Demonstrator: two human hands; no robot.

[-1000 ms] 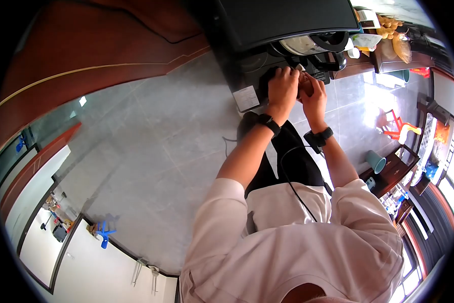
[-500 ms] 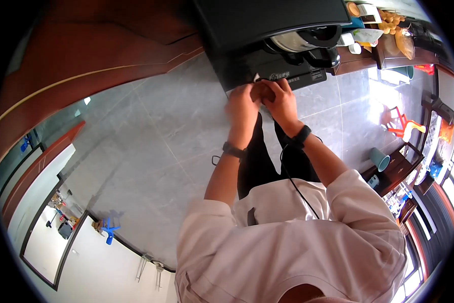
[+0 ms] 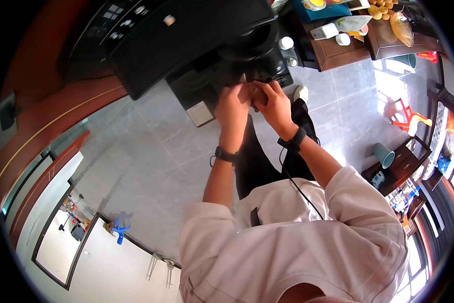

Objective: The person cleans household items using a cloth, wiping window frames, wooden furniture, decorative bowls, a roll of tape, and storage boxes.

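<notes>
Hands [image 3: 232, 112], two, around one pale-tipped object [image 3: 244, 79]

Two hands [image 3: 232, 108] [image 3: 276, 108], two black wristbands [image 3: 226, 155] [image 3: 293, 140], one white shoe [image 3: 300, 93], one blue stool [image 3: 119, 231]

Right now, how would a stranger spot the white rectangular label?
Start with the large black appliance up top. Below it, on the flat black base, left of the person's left hand, lies the white rectangular label, pale against black.

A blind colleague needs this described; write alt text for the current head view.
A person's left hand and right hand meet around a small brown item, mostly hidden, near large black equipment. Gray floor tiles lie below.
</notes>
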